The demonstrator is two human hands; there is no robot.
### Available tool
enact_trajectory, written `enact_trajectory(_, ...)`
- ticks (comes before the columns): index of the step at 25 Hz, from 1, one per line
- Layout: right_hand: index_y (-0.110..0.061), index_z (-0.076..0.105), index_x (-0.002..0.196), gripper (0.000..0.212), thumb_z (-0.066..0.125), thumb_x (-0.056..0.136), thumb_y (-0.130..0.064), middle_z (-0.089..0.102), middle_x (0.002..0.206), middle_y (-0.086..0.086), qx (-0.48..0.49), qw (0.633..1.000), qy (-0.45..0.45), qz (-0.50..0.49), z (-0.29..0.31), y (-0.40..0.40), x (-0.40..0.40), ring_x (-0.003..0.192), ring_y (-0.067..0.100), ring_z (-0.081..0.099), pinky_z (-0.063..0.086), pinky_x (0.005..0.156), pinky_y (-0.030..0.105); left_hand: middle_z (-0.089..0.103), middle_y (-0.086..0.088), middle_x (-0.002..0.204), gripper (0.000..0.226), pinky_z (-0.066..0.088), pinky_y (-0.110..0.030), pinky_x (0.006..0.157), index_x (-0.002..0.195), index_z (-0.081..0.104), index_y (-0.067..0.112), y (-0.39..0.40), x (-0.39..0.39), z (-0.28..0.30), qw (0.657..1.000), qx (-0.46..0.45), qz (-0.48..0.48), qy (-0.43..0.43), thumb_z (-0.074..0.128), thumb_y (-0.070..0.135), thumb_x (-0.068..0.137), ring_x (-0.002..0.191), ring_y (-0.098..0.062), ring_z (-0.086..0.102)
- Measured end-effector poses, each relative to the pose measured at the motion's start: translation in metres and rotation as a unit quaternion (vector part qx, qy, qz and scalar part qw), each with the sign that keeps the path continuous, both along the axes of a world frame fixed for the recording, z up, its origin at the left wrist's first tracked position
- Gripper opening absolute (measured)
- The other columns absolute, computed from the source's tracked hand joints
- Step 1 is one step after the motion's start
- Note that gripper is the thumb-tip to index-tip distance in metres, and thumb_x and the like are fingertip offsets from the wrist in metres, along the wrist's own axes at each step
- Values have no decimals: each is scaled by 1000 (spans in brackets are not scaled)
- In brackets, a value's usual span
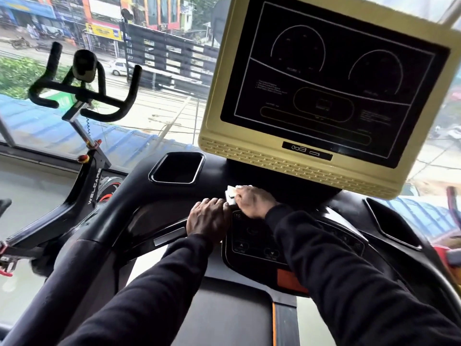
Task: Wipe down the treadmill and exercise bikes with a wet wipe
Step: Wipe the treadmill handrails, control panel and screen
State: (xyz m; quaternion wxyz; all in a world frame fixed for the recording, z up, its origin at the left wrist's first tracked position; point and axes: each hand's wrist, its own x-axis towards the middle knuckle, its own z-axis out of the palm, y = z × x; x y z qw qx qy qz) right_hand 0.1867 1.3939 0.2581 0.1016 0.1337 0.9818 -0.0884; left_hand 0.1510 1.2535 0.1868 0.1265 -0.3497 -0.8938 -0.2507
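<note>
While both of our hands sit on the treadmill console [139, 196], the wet wipe [230, 194] is at its middle, just below the yellow-framed display [331, 81] and above the button panel [252, 239]. Our right hand [253, 201] is curled over the white wipe, holding it down on the black surface; only the wipe's left end shows past the fingers. Our left hand [208, 218] lies palm down just beside it, knuckles up, fingers bent. Fingertips touch or nearly touch the wipe's edge; we cannot tell if they pinch it. Both arms are in dark sleeves [336, 258].

Display is dark, only printed dial outlines visible. A cup-holder recess [177, 167] sits left of the display on the console, another recess [391, 226] to the right. Treadmill belt [224, 308] runs below the arms.

Exercise bike [82, 186] stands well apart to the left, black frame marked WELCARE, handlebars [84, 88] up against the window [154, 101]. Street and buildings show outside.
</note>
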Motion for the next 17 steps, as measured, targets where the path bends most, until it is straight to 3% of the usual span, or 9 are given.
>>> enact_trajectory(4, -8, 63, 125, 33, 50, 96, -18, 62, 130, 9, -7, 983, 168, 67, -12, -9, 47, 124, 22, 53, 35, 109, 30, 67, 2, 84, 44, 46, -38, 76, 82, 63, 20, -1, -2, -3, 1000, -14, -6, -9, 24, 36, 93, 83, -25, 62)
enact_trajectory(6, -11, 63, 125, 37, 48, 98, -31, 63, 128, 6, 40, 981, 187, -29, -13, 4, 56, 121, 22, 56, 40, 105, 31, 67, 0, 82, 42, 46, -38, 75, 81, 62, 18, -1, 0, -1, 999, 16, 0, -30, 26, 37, 92, 82, -27, 62)
enact_trajectory(8, -9, 67, 110, 43, 37, 97, -37, 68, 111, 7, 80, 969, 215, -95, -13, 0, 52, 104, 29, 63, 47, 92, 37, 66, -1, 85, 40, 46, -39, 75, 87, 61, 17, -1, 1, 0, 999, 36, 1, -29, 28, 38, 92, 81, -28, 61)
enact_trajectory(10, -11, 68, 107, 44, 33, 92, -34, 69, 108, 8, 90, 964, 246, -37, -22, -21, 54, 99, 31, 63, 48, 90, 41, 67, -2, 95, 43, 47, -40, 77, 101, 63, 19, 0, 3, 2, 999, 30, -15, -21, 28, 41, 93, 85, -29, 61)
enact_trajectory(13, -11, 61, 126, 46, 40, 91, -33, 63, 126, 8, 105, 960, 257, 35, -34, -15, 81, 115, 28, 56, 41, 104, 43, 65, -3, 107, 51, 46, -41, 81, 111, 66, 22, -2, 4, 5, 999, 17, -31, -30, 26, 46, 92, 92, -32, 61)
enact_trajectory(17, -17, 59, 127, 71, 14, 88, -55, 65, 118, 2, 106, 963, 210, -134, -17, 10, 82, 112, 25, 57, 38, 101, 42, 64, -9, 108, 54, 44, -41, 85, 106, 70, 16, 21, 2, 26, 995, 30, -59, -72, 27, 45, 89, 100, -36, 59)
